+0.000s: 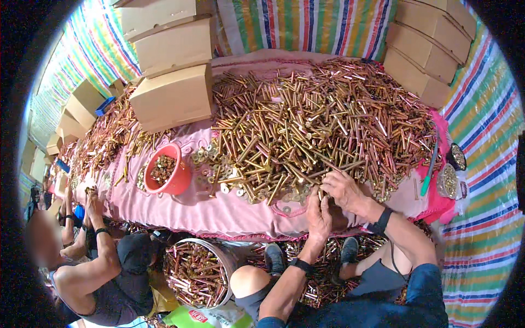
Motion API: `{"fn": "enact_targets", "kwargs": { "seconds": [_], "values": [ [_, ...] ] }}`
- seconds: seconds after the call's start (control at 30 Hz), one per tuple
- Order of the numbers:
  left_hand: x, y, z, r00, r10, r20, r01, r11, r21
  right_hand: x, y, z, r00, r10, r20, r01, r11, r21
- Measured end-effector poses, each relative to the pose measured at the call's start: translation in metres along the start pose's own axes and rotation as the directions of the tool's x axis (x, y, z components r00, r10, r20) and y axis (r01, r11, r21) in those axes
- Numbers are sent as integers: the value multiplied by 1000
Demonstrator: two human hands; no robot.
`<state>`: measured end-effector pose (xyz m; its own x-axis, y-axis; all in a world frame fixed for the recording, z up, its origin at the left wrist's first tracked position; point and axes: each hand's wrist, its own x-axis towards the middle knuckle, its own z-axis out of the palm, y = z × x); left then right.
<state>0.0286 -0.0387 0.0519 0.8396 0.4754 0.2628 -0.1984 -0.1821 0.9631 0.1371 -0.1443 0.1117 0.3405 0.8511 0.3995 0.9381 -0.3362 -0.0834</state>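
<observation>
A big heap of brass-coloured bolts (322,120) lies on a pink cloth (219,210) over a long table. My right hand (342,188) rests on the near edge of the heap, fingers curled over some bolts. My left hand (319,214) is just below it at the table's front edge, fingers closed around what looks like a bolt or washer; the item is mostly hidden. Loose washers (210,167) lie scattered left of the heap. Both wrists wear dark bands.
A red bucket (167,170) of small parts sits on the cloth. Cardboard boxes (172,95) stand stacked at the back left and back right (426,49). A white bucket (199,273) of bolts is on the floor. Another person (93,262) sits at the left.
</observation>
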Motion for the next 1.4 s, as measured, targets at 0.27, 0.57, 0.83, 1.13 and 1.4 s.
{"fn": "enact_targets", "kwargs": {
  "seconds": [0.27,0.57,0.83,1.13,1.4],
  "values": [
    [8,19,-74,901,332,-278,-195,885,422,40,-54,-12,967,174,-187,-174,985,13],
    [65,-30,-166,800,-238,-551,184,971,-152,88,-43,50,984,58,-169,-72,995,-76],
    [104,-5,-101,827,-266,-496,229,964,-136,105,4,54,972,-80,-222,65,995,-76],
    [170,-7,-23,894,254,-370,-100,917,387,114,57,29,948,-91,-304,96,995,1],
    [194,-5,16,867,399,-299,-157,788,596,112,98,27,961,-13,-276,24,999,37]
  ]
}}
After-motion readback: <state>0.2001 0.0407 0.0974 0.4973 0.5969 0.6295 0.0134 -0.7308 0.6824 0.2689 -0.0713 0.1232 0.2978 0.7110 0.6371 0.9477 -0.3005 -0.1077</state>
